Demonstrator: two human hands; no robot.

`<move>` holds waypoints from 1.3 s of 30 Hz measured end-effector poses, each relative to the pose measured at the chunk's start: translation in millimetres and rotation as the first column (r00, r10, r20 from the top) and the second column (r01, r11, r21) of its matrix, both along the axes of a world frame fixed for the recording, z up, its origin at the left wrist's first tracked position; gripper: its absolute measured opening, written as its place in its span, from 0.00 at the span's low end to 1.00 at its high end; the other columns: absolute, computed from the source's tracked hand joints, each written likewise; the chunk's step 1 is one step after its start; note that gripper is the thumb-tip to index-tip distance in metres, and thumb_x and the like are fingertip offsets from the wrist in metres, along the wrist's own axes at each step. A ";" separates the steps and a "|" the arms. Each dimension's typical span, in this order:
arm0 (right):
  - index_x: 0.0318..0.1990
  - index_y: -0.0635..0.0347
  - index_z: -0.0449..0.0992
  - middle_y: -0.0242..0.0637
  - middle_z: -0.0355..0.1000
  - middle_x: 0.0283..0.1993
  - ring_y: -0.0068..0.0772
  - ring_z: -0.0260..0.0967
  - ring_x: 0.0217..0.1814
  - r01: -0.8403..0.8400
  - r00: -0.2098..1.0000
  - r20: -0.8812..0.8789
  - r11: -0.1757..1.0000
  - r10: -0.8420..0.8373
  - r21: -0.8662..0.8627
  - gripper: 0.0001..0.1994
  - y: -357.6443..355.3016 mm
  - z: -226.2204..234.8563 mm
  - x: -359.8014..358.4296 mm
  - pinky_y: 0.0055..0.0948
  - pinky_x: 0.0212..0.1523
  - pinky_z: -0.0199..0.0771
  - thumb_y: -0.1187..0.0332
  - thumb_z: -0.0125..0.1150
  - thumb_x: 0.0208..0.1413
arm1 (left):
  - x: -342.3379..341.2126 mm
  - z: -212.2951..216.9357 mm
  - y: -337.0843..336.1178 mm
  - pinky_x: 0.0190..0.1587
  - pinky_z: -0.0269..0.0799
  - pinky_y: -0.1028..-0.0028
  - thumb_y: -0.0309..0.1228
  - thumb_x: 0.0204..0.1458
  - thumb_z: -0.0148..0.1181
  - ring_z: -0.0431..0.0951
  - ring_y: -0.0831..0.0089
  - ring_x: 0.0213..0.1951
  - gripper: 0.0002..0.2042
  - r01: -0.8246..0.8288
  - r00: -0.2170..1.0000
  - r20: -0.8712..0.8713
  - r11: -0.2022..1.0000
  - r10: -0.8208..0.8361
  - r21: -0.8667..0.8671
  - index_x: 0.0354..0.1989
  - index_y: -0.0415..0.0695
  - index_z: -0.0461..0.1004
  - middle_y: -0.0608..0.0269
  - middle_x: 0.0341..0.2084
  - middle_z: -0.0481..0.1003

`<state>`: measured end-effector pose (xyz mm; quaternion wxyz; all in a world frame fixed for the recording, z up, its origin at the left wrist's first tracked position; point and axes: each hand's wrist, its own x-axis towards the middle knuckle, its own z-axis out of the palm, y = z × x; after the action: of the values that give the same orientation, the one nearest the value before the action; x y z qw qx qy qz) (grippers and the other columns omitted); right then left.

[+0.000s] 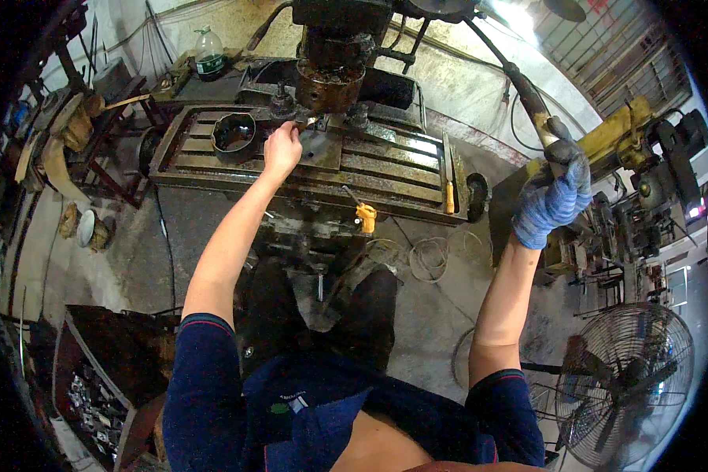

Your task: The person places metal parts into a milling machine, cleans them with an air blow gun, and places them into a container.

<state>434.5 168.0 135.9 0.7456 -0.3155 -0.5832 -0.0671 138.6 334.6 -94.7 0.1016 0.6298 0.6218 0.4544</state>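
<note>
Machine: upright workshop machine whose dark head (330,82) stands over the rear middle of the slotted table.
Table: long, wet-looking, grooved metal surface (393,179), carrying the work area and several loose items.
Lever: long dark arm (525,90) slanting down at right, its lower end in the right hand.
Right hand: gloved in blue and grey (554,197), raised, fingers wrapped around the lever's end; well apart from the left hand.
Left hand: bare (282,148), over the table just in front of the head; fingertips drawn together, though whether they clamp anything cannot be told.
Round container: dark, open-topped (234,139), on the table left of the left hand.
Yellow-handled tool: slender, lying along the table's right end (450,197), untouched.
Small pale piece: just beyond the left fingertips (312,122), beneath the head; its form is too small to make out.
Stage: judged under way, both hands being engaged at the machine; no finished result is discernible, and how much remains cannot be told.
</note>
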 end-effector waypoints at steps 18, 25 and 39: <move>0.24 0.67 0.71 0.44 0.71 0.32 0.36 0.66 0.39 -0.209 0.977 -0.048 0.976 0.207 -0.056 0.17 3.7 -34.6 11.3 0.40 0.50 0.60 0.60 0.51 0.53 | -46.9 13.9 -33.9 0.36 0.69 0.64 0.31 0.50 0.49 0.75 0.53 0.33 0.11 0.254 0.962 0.125 0.962 -0.241 -0.101 0.38 0.39 0.73 0.48 0.28 0.74; 0.22 0.65 0.70 0.34 0.64 0.23 0.37 0.65 0.39 -0.228 0.973 -0.032 0.973 0.227 -0.027 0.16 4.2 -45.2 10.0 0.49 0.56 0.55 0.60 0.52 0.52 | -115.9 41.2 -45.8 0.37 0.69 0.67 0.30 0.50 0.49 0.76 0.57 0.33 0.11 0.092 0.995 0.035 0.995 -0.090 -0.039 0.38 0.39 0.73 0.49 0.28 0.75; 0.21 0.65 0.70 0.33 0.63 0.22 0.31 0.63 0.34 -0.216 0.976 -0.042 0.973 0.213 -0.087 0.16 1.7 -54.1 11.0 0.44 0.53 0.59 0.59 0.55 0.50 | -142.2 8.2 -30.8 0.14 0.60 0.78 0.30 0.55 0.46 0.64 0.81 0.13 0.12 0.144 0.825 0.562 0.983 -0.055 -0.116 0.43 0.38 0.69 0.65 0.13 0.66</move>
<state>445.5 169.6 81.8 0.7427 -0.2852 -0.6042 0.0455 -3.6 303.8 -86.5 0.3497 0.4921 0.5645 0.5630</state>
